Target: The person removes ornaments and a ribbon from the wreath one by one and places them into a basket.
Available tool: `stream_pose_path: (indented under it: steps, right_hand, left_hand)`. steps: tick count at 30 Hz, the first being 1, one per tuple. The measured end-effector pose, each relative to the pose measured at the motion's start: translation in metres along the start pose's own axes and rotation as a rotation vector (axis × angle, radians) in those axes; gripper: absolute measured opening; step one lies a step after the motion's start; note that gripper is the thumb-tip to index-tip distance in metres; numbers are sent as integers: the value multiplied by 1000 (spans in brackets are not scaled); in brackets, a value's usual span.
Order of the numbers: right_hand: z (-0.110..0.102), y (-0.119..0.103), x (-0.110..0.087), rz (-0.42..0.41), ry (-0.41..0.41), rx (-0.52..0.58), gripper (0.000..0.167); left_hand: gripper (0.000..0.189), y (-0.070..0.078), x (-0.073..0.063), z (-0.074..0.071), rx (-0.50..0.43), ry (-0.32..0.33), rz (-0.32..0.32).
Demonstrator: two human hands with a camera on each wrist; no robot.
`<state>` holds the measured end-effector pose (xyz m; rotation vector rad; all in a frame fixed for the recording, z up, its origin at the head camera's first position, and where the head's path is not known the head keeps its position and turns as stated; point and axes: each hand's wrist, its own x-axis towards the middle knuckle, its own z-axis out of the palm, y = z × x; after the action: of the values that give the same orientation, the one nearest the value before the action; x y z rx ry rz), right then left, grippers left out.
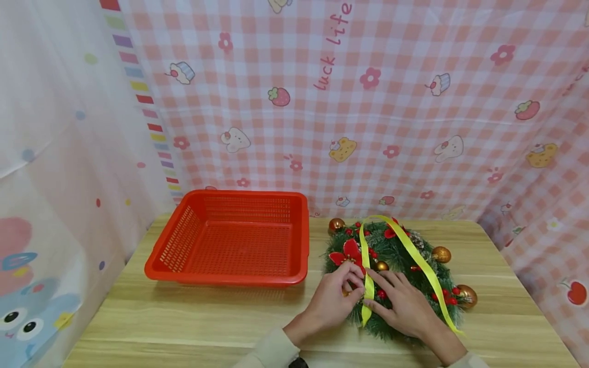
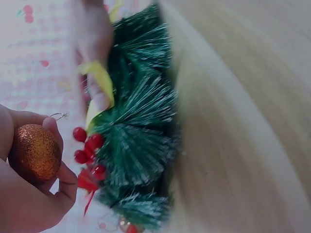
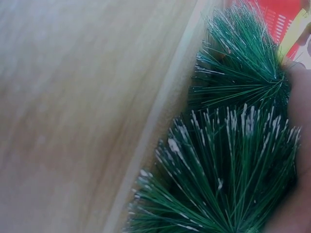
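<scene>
My left hand [image 1: 333, 299] holds a copper glitter ball ornament [image 2: 36, 153] in its curled fingers. A thin loop stands out from the ball near the thumb, in the left wrist view. Before me lies a green wreath [image 1: 386, 327] with red berries, red flowers [image 1: 347, 253] and gold balls. A long yellow ribbon [image 1: 428, 273] arches over it, and one end hangs between my hands. With fingers fairly straight and spread, my right hand [image 1: 407, 306] rests over the wreath. Its index finger and thumb touch the ribbon near its end, with their tips apart.
An orange-red plastic basket [image 1: 246, 280] with slotted walls stands left of the wreath on the wood-grain table [image 1: 184, 327]. A pink checked curtain [image 1: 322, 117] hangs behind the table's far edge. More gold balls [image 1: 442, 254] stick out along the wreath's right side.
</scene>
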<state>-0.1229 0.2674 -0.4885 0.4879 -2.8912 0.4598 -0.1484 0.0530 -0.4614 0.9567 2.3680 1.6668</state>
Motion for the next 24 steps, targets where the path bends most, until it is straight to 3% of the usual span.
stream_pose_path:
  steps: [4,11,19,24]
  right_hand:
    - [-1,-1,0,16,-6,-5,68]
    - [-1,-2,0,16,-13,3,69]
    - [0,-2,0,10,-17,10,69]
    - [-1,-2,0,8,-13,10,68]
  left_hand:
    - [18,6,-2,-10,-69,38,-47]
    - [19,16,-6,-33,-89,80,-30]
    - [19,14,-9,-73,-48,185,-20]
    - [20,12,-11,-105,-11,267,-53]
